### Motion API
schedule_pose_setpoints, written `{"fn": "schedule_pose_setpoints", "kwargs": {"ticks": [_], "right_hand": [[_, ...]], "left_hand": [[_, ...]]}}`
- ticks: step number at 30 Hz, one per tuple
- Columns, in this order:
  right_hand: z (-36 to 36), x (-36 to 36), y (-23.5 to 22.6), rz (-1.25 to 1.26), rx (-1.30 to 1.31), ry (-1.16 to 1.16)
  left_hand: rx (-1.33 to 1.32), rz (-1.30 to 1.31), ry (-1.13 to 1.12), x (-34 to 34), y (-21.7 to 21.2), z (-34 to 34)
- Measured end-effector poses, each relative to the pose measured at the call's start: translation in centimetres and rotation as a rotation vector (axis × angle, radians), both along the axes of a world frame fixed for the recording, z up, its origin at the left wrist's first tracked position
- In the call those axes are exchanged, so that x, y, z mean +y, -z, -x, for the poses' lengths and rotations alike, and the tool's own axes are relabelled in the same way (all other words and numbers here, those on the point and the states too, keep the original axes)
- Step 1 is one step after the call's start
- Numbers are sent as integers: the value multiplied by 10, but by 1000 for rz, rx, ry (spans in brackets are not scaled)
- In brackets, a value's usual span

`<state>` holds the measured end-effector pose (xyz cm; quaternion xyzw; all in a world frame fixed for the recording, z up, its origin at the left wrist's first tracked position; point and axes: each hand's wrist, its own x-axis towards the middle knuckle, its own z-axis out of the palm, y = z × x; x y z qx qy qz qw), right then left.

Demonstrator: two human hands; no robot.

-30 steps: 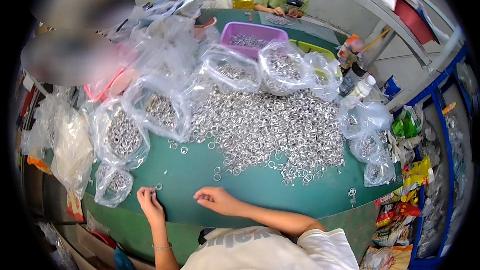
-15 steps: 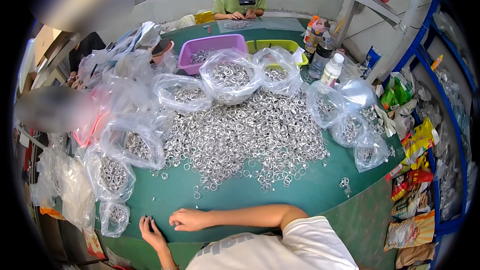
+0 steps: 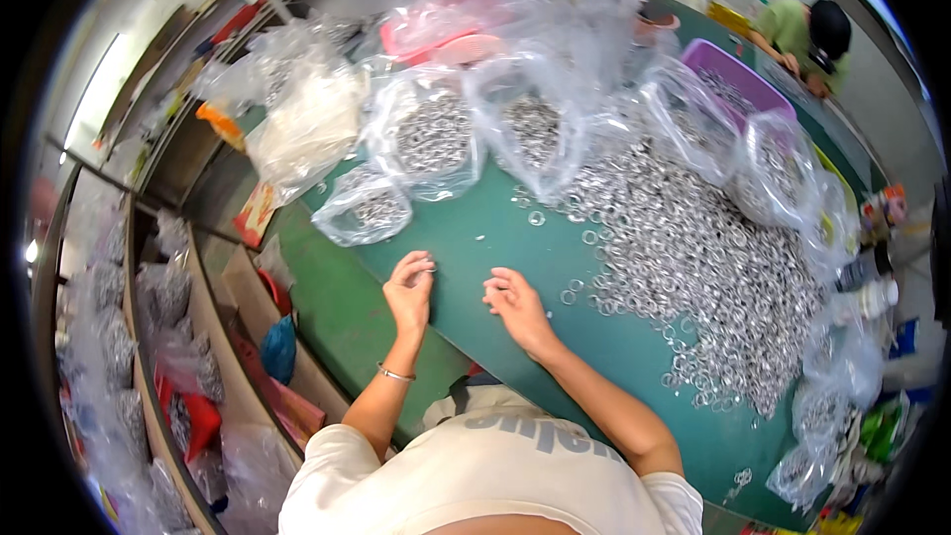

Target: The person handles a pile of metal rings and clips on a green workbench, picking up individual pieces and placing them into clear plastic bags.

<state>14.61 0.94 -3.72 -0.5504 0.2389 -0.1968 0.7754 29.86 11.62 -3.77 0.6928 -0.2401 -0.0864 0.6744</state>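
My left hand [image 3: 409,289] is over the near left edge of the green table [image 3: 466,248], thumb and fingers drawn together in a pinch. Whatever is between its fingertips is too small to make out. To its right, my right hand [image 3: 515,309] hovers low over the tabletop, fingers loosely bent and apart, with nothing visible in them. Beyond it lies a wide heap of silvery metal rings [image 3: 693,267]. A clear plastic bag of metal rings [image 3: 371,210] stands closest to my left hand.
More clear bags of rings [image 3: 428,134] line the table's far side. A purple basket [image 3: 738,79] stands at the far right, near a person in green [image 3: 792,35]. Bottles [image 3: 872,299] stand on the right. Shelves of bagged parts [image 3: 188,337] rise at the left.
The view has swung left, so the ring heap now sits to the right. My left hand has risen and closed into a pinch; my right hand now points away from me.
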Motion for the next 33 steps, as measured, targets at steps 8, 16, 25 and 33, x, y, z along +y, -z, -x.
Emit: {"fn": "schedule_pose_setpoints", "kwargs": {"ticks": [8, 16, 25, 33], "right_hand": [[-13, -4, -21, -878, -352, 113], [120, -40, -54, -922, -399, 398], [387, -152, -94, 353, 225, 1378], [406, -160, -80, 1155, 1123, 1148]], "left_hand": [[-18, 21, 500, -36, -50, 72], [-335, 148, 547, -61, -73, 108], [-308, -231, 871, -67, -55, 99], [-694, 429, 1113, -36, -213, 93]]}}
